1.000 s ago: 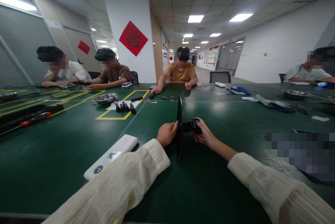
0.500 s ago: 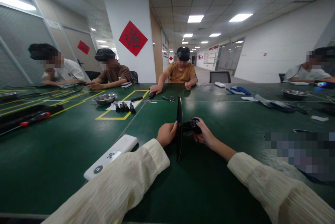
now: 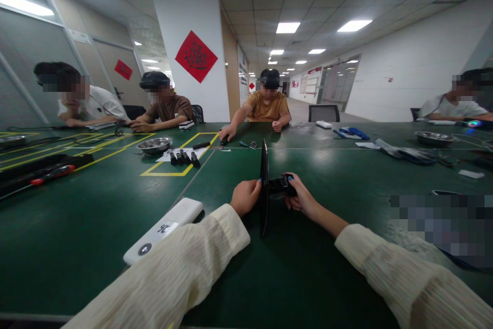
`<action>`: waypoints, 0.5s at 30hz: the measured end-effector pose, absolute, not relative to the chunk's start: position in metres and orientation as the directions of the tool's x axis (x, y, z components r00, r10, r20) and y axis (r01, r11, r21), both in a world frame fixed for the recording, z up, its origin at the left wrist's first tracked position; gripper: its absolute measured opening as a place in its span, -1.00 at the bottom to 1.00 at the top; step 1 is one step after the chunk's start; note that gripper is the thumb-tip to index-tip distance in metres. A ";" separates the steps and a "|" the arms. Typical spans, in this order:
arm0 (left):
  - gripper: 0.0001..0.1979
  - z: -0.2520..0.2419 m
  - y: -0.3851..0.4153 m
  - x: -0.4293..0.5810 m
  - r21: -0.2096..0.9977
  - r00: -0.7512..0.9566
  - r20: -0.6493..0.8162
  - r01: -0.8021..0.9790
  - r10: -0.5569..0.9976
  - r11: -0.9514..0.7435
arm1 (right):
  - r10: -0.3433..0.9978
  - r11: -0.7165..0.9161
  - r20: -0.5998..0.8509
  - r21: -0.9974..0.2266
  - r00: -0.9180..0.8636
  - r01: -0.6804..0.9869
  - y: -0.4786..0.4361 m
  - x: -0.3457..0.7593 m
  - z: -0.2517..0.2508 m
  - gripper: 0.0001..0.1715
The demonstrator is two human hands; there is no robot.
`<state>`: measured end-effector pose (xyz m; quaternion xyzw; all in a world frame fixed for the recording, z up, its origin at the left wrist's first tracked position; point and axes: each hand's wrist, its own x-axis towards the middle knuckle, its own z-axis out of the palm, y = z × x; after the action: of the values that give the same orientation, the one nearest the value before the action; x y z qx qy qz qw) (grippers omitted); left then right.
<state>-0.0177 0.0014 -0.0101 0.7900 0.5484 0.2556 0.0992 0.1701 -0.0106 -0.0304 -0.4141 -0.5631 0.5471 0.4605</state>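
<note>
A thin black panel (image 3: 264, 206) stands on edge above the table, seen almost side-on. From its right face sticks out a black block-shaped part (image 3: 278, 187); what kind of device this is cannot be made out. My left hand (image 3: 245, 197) is closed on the panel's left side, thumb against it. My right hand (image 3: 302, 196) wraps round the outer end of the block-shaped part, with some fingers hidden behind it. Beside my left forearm lies a white power bank (image 3: 164, 231) marked 26.
Across the green table (image 3: 308, 267) sits a person in an orange shirt (image 3: 265, 105); others sit left and right. Metal bowls (image 3: 154, 145), several black cylindrical parts (image 3: 185, 158), a red-handled screwdriver (image 3: 54, 175) and blue-handled tools (image 3: 349, 133) lie about.
Both my hands and the black panel stay as they were. The person opposite has shifted a hand slightly over a dark object, and the person at far left leans a bit further left.
</note>
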 end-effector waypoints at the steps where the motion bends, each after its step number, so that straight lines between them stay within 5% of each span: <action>1: -0.52 -0.010 0.001 -0.018 0.434 0.269 0.295 0.817 0.917 -0.379 | 0.971 0.058 0.065 -0.998 -0.230 -0.038 -0.011 0.170 -0.030 -0.31; 15: -0.54 -0.007 -0.001 -0.016 0.439 0.260 0.297 0.817 0.919 -0.373 | 0.971 0.055 0.061 -0.998 -0.233 -0.033 -0.012 0.169 -0.029 -0.30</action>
<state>-0.0162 -0.0015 -0.0069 0.7876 0.5510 0.2576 0.0986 0.1694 -0.0116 -0.0288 -0.4163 -0.5632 0.5470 0.4586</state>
